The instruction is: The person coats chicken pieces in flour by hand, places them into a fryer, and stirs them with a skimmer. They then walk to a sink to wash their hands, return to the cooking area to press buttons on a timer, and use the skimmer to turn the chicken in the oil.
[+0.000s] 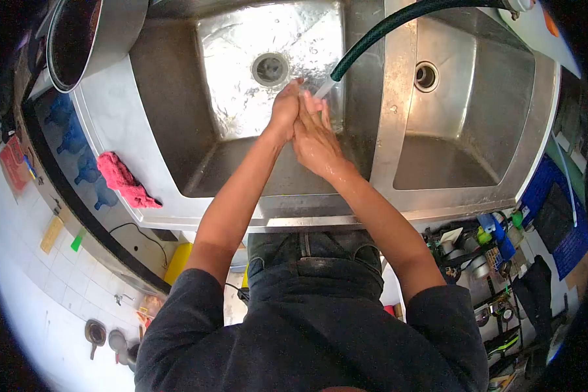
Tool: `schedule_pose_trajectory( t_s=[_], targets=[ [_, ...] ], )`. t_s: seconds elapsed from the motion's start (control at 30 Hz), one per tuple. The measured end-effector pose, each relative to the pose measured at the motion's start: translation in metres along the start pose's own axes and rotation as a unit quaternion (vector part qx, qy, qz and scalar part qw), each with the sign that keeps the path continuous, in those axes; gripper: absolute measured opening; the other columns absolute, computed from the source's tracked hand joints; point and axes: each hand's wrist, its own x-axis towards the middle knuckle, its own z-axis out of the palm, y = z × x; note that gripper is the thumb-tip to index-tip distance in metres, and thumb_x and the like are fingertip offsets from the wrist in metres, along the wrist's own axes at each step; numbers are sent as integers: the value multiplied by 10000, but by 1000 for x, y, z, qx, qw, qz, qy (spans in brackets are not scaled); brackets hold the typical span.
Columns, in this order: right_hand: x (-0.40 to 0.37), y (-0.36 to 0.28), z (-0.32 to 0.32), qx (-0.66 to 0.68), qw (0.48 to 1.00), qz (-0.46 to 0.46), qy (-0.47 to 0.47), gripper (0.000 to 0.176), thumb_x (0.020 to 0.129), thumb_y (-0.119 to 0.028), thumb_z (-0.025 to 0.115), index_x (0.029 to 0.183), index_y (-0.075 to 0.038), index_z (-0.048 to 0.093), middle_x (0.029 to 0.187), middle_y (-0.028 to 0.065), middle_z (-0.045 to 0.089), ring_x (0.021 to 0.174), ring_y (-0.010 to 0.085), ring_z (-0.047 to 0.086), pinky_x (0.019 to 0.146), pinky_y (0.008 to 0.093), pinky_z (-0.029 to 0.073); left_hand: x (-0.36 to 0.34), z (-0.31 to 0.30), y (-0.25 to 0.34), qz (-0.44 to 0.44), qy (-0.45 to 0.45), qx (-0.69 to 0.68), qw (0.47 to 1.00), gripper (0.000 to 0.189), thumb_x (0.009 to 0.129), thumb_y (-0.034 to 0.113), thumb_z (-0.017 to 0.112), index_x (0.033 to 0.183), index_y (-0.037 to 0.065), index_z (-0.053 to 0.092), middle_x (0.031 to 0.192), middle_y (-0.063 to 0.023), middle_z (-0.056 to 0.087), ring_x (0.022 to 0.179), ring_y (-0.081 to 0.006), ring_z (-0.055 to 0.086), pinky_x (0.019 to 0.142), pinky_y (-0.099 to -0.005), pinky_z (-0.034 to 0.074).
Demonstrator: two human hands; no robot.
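Over the large left sink basin, my left hand and my right hand touch each other, palms together. Water runs onto them from the end of a dark green hose that comes in from the upper right. The right hand's fingers are stretched out and wet, with nothing in them. Part of the left hand is hidden behind the right, and its visible fingers are extended. A round drain lies just beyond the fingertips, with water spreading on the basin floor.
A smaller basin with its own drain is on the right. On the left counter lies a pink cloth, and a large metal pot stands at the upper left. Various tools and bottles are at the lower right.
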Motion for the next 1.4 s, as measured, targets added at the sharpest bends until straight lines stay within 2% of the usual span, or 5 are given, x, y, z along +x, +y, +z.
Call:
schedule_pose_trajectory(
  t_s=[0.13,0.77,1.0,1.17,1.4],
  targets=[
    [0,5,6,18,999,26,2,430,824,-32,620,1194,182,575,1472,358,395,1490,459,196,1196,646,108,24,-19,-35,296,-82,260,915,407,1094,189,345,1487,82,366,1014,-158,625,814,-203,640,719,-357,571],
    [8,10,5,-40,997,68,-7,699,859,-75,593,1506,38,353,1626,307,49,1470,577,50,1174,689,48,16,-21,-13,-11,126,76,989,443,1019,348,496,852,-29,658,733,-120,672,677,-194,613,642,-367,476],
    [5,6,3,-26,997,71,35,708,842,-31,589,1495,68,334,1614,323,78,1464,579,92,1178,684,58,7,-16,-4,147,131,632,749,438,1005,366,497,932,-26,678,770,-213,659,668,-249,611,692,-413,510],
    [5,2,-8,64,990,90,92,649,858,-8,600,1471,48,396,1474,362,336,1387,502,329,1134,561,295,52,-44,-27,142,109,298,938,403,995,340,514,952,-16,697,840,-147,697,737,-223,640,709,-372,507],
    [42,49,54,548,703,386,238,156,859,-16,580,929,78,683,852,237,712,777,305,697,695,395,517,25,-2,-37,101,34,151,983,384,1064,318,432,1141,12,650,1029,-86,670,917,-162,604,823,-299,476]
  ],
)
